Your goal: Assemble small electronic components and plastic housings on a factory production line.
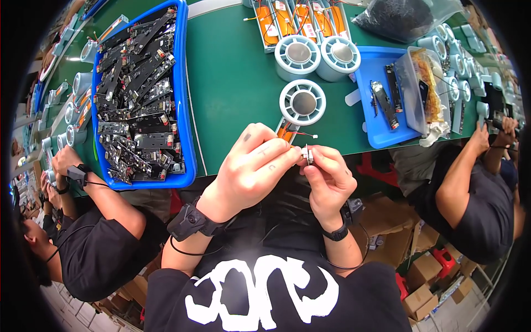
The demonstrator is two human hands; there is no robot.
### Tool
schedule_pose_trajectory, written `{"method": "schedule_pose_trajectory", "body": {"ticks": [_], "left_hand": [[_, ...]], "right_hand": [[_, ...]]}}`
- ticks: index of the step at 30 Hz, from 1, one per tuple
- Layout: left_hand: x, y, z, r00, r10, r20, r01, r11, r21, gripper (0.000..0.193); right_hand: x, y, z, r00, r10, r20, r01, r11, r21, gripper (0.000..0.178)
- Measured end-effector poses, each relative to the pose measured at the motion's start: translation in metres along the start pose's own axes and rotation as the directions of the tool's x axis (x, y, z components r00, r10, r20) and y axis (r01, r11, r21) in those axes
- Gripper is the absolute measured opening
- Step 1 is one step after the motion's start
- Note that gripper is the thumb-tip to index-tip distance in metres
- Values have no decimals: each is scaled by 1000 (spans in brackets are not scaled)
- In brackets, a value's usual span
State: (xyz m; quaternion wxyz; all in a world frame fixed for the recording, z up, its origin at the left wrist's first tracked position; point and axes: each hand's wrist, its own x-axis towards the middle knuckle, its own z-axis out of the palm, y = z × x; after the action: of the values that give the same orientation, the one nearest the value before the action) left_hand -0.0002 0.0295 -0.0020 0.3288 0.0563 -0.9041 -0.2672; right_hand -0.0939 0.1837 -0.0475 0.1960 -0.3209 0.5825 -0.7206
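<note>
One green desk (232,99) stretches across the upper view; on its left stands a large blue tray (184,122), heaped with black circuit boards (138,88); on its right a smaller blue tray (381,136) holds a few dark boards (385,105), with a clear box (414,94) of amber-coloured pieces beside them; the left hand (249,171) is curled, its fingers bent, over the near end of a pale blue case with an orange cell (285,131); whether it grips that case is hidden; the right hand (330,182) is closed to a pinch, thumb against fingers; one round vented head (302,103) lies at the case's far end, two more just beyond it; the small metal-and-white part (308,156) sits in the right hand's pinch, at the left fingertips; smallest, a white plug (315,136) on thin wires shows just above.
</note>
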Motion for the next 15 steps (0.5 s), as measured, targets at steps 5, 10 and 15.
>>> {"method": "schedule_pose_trajectory", "body": {"ticks": [5, 10, 15], "left_hand": [[4, -2, 1, 999, 26, 24, -25, 999, -33, 32], [5, -1, 4, 999, 26, 28, -25, 998, -60, 27], [3, -2, 3, 999, 4, 48, -3, 999, -37, 27]], "right_hand": [[5, 1, -8, 998, -41, 48, 46, 994, -101, 23], [4, -3, -5, 998, 58, -25, -56, 995, 79, 28], [3, -3, -3, 983, 181, -20, -172, 957, 233, 27]]}}
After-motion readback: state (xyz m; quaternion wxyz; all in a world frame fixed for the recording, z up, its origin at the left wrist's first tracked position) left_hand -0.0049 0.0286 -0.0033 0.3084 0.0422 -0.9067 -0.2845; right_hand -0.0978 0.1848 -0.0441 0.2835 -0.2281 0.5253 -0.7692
